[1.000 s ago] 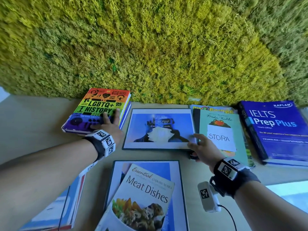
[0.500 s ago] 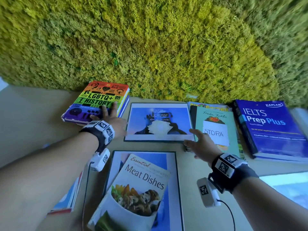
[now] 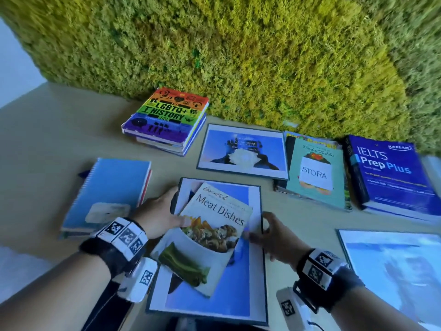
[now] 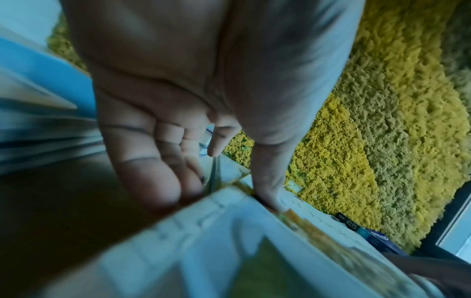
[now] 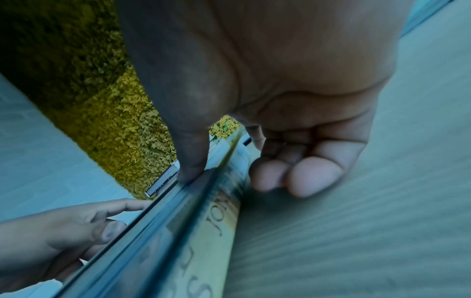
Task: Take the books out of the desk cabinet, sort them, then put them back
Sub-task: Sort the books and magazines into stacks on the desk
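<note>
Landmark: Meat Dishes book (image 3: 214, 232), lying skewed on top of a large blue-covered book (image 3: 238, 283) on the desk (image 3: 47, 144).
Left hand (image 3: 160, 217): at the left edge of that near stack; thumb on top, fingers (image 4: 153, 177) tucked under the edge. Reads as a pinch on the stack's side.
Right hand (image 3: 274, 237): at the stack's right edge, mirroring the left; thumb (image 5: 191, 161) pressed on the top cover, fingers curled beneath the spine side.
Why this hold: a two-sided clamp, likely so the loose top book cannot slide off the bigger one when the pair is lifted or squared.
Forearms: both reach forward from the near side and converge on the stack, palms turned inward.
Other books: spiral notebook (image 3: 107, 194) left of the landmark; rainbow history book (image 3: 167, 118) on a small pile beyond it, to the left; blue picture book (image 3: 243, 151) directly beyond; Frida Kahlo book (image 3: 315, 173) and IELTS book (image 3: 391, 173) beyond it to the right, against the moss wall (image 3: 238, 56).
Layout reason: separate piles suggest sorting under way.
Cabinet: not in view.
</note>
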Demonstrator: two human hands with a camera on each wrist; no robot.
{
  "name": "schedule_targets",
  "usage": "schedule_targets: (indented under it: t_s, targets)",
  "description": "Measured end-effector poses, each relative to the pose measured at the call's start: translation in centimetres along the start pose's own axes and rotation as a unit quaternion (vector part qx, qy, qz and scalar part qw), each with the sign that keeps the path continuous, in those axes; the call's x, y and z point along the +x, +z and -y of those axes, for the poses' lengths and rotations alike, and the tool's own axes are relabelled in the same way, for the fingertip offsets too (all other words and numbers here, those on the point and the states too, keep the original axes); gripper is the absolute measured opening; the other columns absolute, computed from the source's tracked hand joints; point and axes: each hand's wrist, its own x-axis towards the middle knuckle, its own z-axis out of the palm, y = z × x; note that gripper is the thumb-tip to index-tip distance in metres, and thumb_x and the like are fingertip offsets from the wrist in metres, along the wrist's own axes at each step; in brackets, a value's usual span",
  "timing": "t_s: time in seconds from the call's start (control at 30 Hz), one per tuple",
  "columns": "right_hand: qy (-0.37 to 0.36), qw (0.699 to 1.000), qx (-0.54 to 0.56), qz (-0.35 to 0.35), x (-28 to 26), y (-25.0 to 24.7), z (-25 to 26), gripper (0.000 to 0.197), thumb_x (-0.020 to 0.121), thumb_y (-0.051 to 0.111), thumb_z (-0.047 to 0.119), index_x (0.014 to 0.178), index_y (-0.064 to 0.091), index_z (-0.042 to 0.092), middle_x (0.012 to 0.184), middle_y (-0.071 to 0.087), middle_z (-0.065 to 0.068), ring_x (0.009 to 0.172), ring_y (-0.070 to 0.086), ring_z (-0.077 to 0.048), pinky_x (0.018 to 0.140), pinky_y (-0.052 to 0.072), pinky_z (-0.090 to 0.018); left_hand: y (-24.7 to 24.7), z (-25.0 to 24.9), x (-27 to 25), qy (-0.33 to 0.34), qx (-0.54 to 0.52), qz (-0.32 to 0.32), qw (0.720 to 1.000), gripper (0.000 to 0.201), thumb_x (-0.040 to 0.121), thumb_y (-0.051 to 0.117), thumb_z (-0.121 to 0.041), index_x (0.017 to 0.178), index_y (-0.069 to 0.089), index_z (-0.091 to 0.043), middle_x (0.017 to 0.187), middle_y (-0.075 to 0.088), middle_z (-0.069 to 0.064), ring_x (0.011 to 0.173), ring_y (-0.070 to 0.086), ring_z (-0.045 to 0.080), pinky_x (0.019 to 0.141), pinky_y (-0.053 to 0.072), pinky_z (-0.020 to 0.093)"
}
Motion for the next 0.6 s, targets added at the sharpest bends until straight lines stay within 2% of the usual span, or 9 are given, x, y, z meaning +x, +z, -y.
schedule_targets:
  t_s: [0.07, 0.1, 0.17, 0.23, 0.33, 0.37, 0.43, 0.5, 0.6]
  targets:
    - [-0.007, 1.000, -0.006, -0.008, -0.1, 0.1, 0.0, 0.084, 0.078, 0.078, 0.061, 0.142, 0.038, 0.023, 0.082, 0.066, -0.010, 0.052, 0.056, -0.019, 0.048, 0.047, -0.033, 0.3, 0.5, 0.2, -0.013, -0.017, -0.016, 1.000, 0.087, 0.088, 0.072, -0.052, 0.157, 0.027, -0.023, 0.152, 0.049, 0.009, 0.122, 0.058, 0.030, 0.087, 0.048, 0.032]
    - [-0.010, 1.000, -0.017, -0.011, -0.2, 0.1, 0.0, 0.085, 0.077, 0.077, 0.063, 0.142, 0.038, 0.024, 0.082, 0.067, -0.010, 0.054, 0.057, -0.020, 0.049, 0.049, -0.034, 0.4, 0.8, 0.4, -0.021, -0.018, -0.019, 0.999, 0.082, 0.089, 0.072, -0.050, 0.155, 0.033, -0.020, 0.148, 0.053, 0.011, 0.111, 0.062, 0.030, 0.087, 0.051, 0.034]
    - [-0.016, 0.999, -0.028, -0.019, -0.3, -0.1, -0.2, 0.083, 0.078, 0.077, 0.062, 0.143, 0.039, 0.026, 0.084, 0.070, -0.010, 0.059, 0.062, -0.021, 0.052, 0.052, -0.035, 0.3, 1.6, 0.8, -0.028, -0.028, -0.029, 0.999, 0.062, 0.089, 0.072, -0.047, 0.138, 0.052, -0.015, 0.130, 0.064, 0.013, 0.081, 0.065, 0.025, 0.075, 0.054, 0.033]
    - [-0.024, 0.999, -0.036, -0.033, -0.4, -0.6, -0.4, 0.075, 0.084, 0.074, 0.057, 0.144, 0.040, 0.028, 0.087, 0.070, -0.007, 0.068, 0.066, -0.020, 0.060, 0.055, -0.036, 0.0, 2.4, 0.8, -0.018, -0.050, -0.048, 0.997, 0.041, 0.089, 0.073, -0.044, 0.110, 0.063, -0.010, 0.103, 0.071, 0.011, 0.075, 0.064, 0.027, 0.063, 0.046, 0.031]
    - [-0.052, 0.994, -0.040, -0.084, -1.1, -1.6, -0.6, 0.058, 0.092, 0.068, 0.050, 0.141, 0.048, 0.027, 0.090, 0.068, -0.003, 0.075, 0.063, -0.016, 0.071, 0.052, -0.035, -0.2, 3.4, 1.0, 0.013, -0.125, -0.068, 0.990, 0.031, 0.088, 0.073, -0.042, 0.093, 0.059, -0.015, 0.070, 0.058, 0.002, 0.063, 0.052, 0.024, 0.058, 0.034, 0.033]
    - [-0.064, 0.992, -0.038, -0.105, -1.3, -2.0, -0.4, 0.052, 0.093, 0.068, 0.048, 0.138, 0.052, 0.027, 0.090, 0.068, -0.003, 0.077, 0.063, -0.016, 0.073, 0.052, -0.034, -0.3, 3.5, 1.0, 0.036, -0.172, -0.067, 0.982, 0.033, 0.084, 0.074, -0.045, 0.091, 0.059, -0.017, 0.069, 0.059, 0.005, 0.063, 0.053, 0.029, 0.060, 0.037, 0.035]
    - [-0.091, 0.986, -0.043, -0.134, -1.8, -2.2, 0.1, 0.043, 0.093, 0.068, 0.045, 0.131, 0.059, 0.027, 0.095, 0.069, -0.001, 0.085, 0.065, -0.015, 0.074, 0.050, -0.031, -0.1, 3.8, 1.4, 0.073, -0.269, -0.071, 0.958, 0.042, 0.071, 0.071, -0.055, 0.091, 0.063, -0.019, 0.082, 0.070, 0.011, 0.083, 0.065, 0.039, 0.074, 0.047, 0.040]
    - [-0.112, 0.985, -0.030, -0.128, -2.3, -2.0, 0.7, 0.039, 0.093, 0.067, 0.047, 0.128, 0.061, 0.029, 0.099, 0.069, 0.001, 0.088, 0.066, -0.014, 0.076, 0.054, -0.034, 0.0, 3.4, 1.5, 0.099, -0.338, -0.061, 0.934, 0.041, 0.067, 0.069, -0.057, 0.089, 0.067, -0.023, 0.086, 0.073, 0.003, 0.087, 0.066, 0.031, 0.083, 0.045, 0.038]
    - [-0.116, 0.989, 0.047, -0.072, -2.9, -1.2, 1.6, 0.044, 0.095, 0.064, 0.049, 0.134, 0.055, 0.031, 0.104, 0.069, 0.001, 0.088, 0.070, -0.016, 0.080, 0.059, -0.043, 0.0, 1.3, 1.1, 0.112, -0.428, -0.060, 0.895, 0.025, 0.074, 0.073, -0.045, 0.087, 0.069, -0.024, 0.081, 0.067, -0.008, 0.082, 0.059, 0.012, 0.085, 0.039, 0.036]
